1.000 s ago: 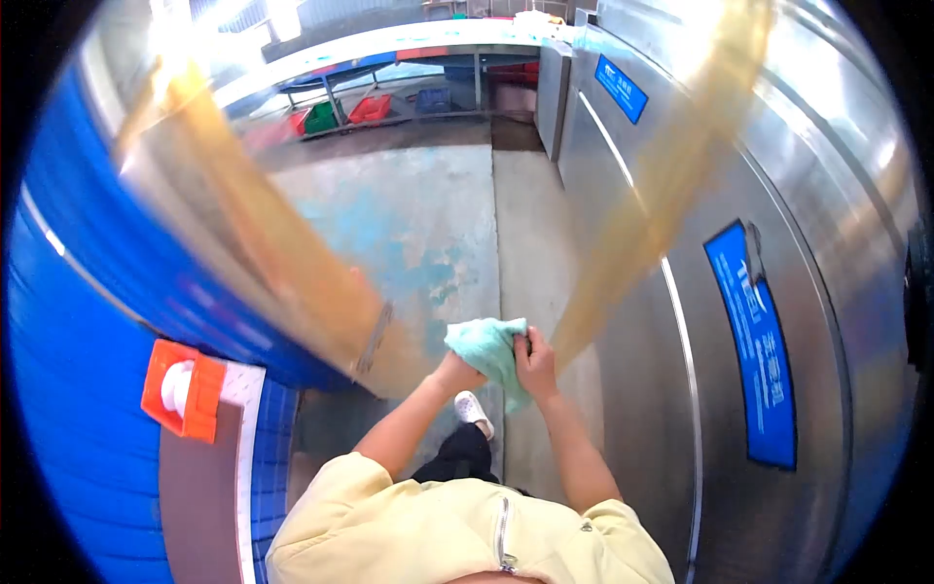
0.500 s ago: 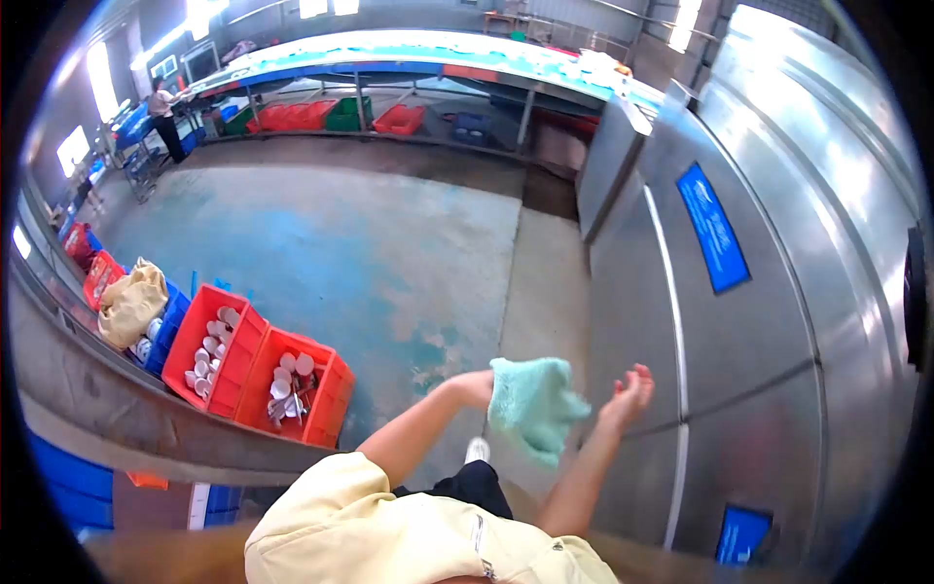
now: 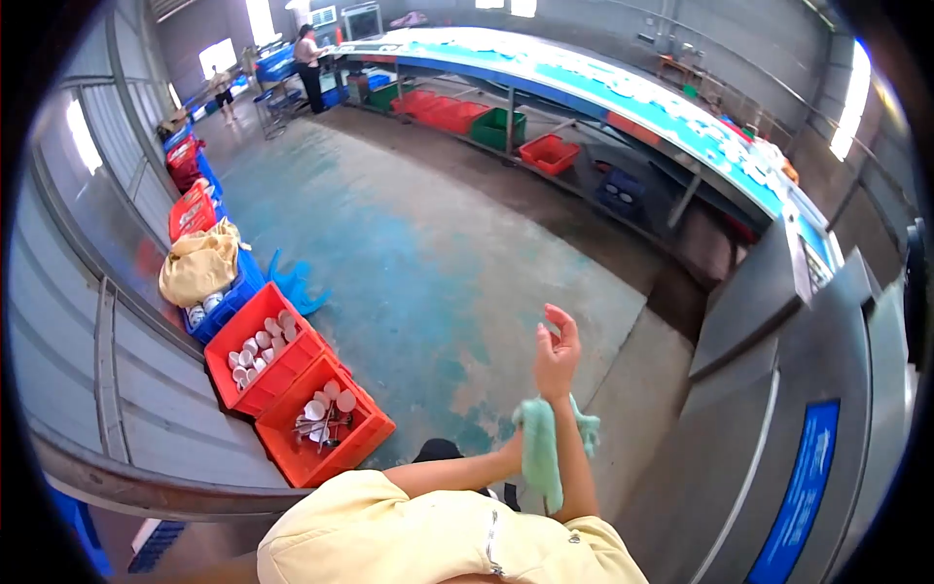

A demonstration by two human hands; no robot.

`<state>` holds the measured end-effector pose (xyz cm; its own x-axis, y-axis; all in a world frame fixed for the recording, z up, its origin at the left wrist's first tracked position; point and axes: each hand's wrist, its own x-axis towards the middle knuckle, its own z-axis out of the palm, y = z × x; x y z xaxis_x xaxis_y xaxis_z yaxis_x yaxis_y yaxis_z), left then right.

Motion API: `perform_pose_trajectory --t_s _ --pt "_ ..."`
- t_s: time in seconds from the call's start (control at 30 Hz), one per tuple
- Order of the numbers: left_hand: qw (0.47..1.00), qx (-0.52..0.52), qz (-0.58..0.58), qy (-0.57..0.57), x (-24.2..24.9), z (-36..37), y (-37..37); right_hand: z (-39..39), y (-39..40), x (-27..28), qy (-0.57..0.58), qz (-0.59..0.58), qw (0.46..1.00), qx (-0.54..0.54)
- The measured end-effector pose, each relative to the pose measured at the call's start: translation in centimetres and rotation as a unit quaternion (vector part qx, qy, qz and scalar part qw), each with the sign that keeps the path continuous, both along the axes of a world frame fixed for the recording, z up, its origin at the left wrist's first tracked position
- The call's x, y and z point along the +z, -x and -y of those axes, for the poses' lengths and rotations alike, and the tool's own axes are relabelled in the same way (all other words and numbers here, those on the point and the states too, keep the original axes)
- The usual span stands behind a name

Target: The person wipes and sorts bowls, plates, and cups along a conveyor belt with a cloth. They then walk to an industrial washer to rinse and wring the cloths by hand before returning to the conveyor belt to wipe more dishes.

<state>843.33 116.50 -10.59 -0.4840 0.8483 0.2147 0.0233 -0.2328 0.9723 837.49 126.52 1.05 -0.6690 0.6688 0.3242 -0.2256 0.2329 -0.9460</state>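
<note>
Cloth, pale green [image 3: 542, 456], hangs around the right forearm, below the wrist. I have hold of it with the left hand [image 3: 512, 452], whose fingers are hidden by the cloth, so I cannot tell how firmly they grip. My right hand [image 3: 556, 362] is raised over the floor [image 3: 389, 321], fingers apart and loosely curled.

Close on my left, a metal rail [image 3: 165, 489] and the ribbed wall [image 3: 190, 419] bar the way; on my right, a steel cabinet [image 3: 671, 467] with a blue label [image 3: 800, 487] does the same. Along the floor's left edge I see an orange crate [image 3: 313, 469] of white discs and thin metal pieces, and touching it a red crate [image 3: 226, 375] of white cups. Next is a blue crate [image 3: 251, 282] topped by a tan bundle [image 3: 197, 265].

Farther off, a long table [image 3: 771, 193] crosses my path, white pieces scattered over its blue top, a green crate [image 3: 496, 129] below its near edge. One person [image 3: 309, 73] stands at its far left corner.
</note>
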Motion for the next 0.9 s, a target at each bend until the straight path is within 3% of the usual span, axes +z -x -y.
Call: perform_pose_trajectory --t_s 0.03,0.07,0.1,0.13,0.17,0.2,0.23,0.27,0.3,0.37,0.43,0.53,0.57,0.6,0.67,0.73,0.8,0.83,0.87,0.9 --pt "1.000 0.011 0.005 0.000 1.0 -1.8 2.7 -1.3 2.6 -0.2 0.063 -0.062 0.995 0.051" --pt "0.932 -0.138 0.306 -0.136 2.0 -4.0 5.8 -2.5 5.1 -0.4 0.127 -0.123 0.979 0.097" --pt "0.735 -0.274 0.565 -0.256 2.8 -6.3 9.1 -3.9 7.2 -0.5 0.126 -0.119 0.980 0.100" --pt "0.732 -0.275 0.568 -0.257 2.6 -8.3 12.7 -5.1 9.3 -0.1 0.194 -0.189 0.946 0.177" --pt "0.570 -0.254 0.731 -0.277 2.0 -10.2 16.6 -6.3 11.3 0.3 0.259 -0.258 0.898 0.245" --pt "0.376 -0.216 0.858 -0.276 1.4 -12.0 19.8 -7.5 13.6 0.9 0.260 -0.256 0.902 0.230" --pt "0.348 -0.210 0.868 -0.285 1.4 -13.7 22.9 -8.8 15.9 1.6 0.327 -0.308 0.843 0.297" --pt "0.407 -0.234 0.832 -0.298 1.9 -15.4 26.2 -10.3 18.3 1.9 0.388 -0.359 0.771 0.355" --pt "0.448 -0.252 0.800 -0.310 2.9 -16.7 29.4 -11.8 20.8 1.9 0.390 -0.359 0.782 0.328" --pt "0.487 -0.275 0.747 -0.358 5.6 -19.0 35.6 -14.5 25.9 2.1 0.480 -0.296 0.711 0.420" --pt "0.469 -0.302 0.724 -0.406 7.6 -20.6 41.5 -17.1 30.6 2.0 0.479 -0.272 0.721 0.421" --pt "0.348 -0.395 0.727 -0.442 8.8 -23.4 49.2 -20.8 36.9 0.6 0.479 -0.258 0.713 0.441" --pt "0.555 -0.185 0.695 -0.418 3.9 -23.9 52.6 -22.1 38.3 -0.7 0.479 -0.174 0.754 0.414" --pt "0.798 -0.226 0.452 -0.327 8.2 -26.0 55.7 -23.2 39.8 -1.7 0.479 -0.092 0.787 0.377" --pt "0.830 -0.078 0.511 -0.211 5.5 -27.6 60.1 -24.9 43.4 -1.9 0.515 -0.057 0.797 0.309" --pt "0.818 -0.150 0.464 -0.305 3.7 -30.6 64.2 -27.2 47.4 -3.7 0.338 0.012 0.905 0.257" --pt "0.891 -0.006 0.364 -0.271 5.1 -32.9 67.5 -29.3 52.8 -5.5 0.226 -0.058 0.949 0.212" --pt "0.909 0.094 0.336 -0.230 6.3 -34.2 69.1 -31.4 55.2 -5.6 0.062 -0.066 0.973 0.211" --pt "0.914 0.196 0.302 -0.188 7.5 -35.5 71.0 -33.4 57.7 -5.4 0.060 -0.071 0.972 0.214" --pt "0.914 0.197 0.298 -0.192 7.7 -37.3 74.0 -36.4 60.7 -5.1 0.007 -0.072 0.976 0.207"
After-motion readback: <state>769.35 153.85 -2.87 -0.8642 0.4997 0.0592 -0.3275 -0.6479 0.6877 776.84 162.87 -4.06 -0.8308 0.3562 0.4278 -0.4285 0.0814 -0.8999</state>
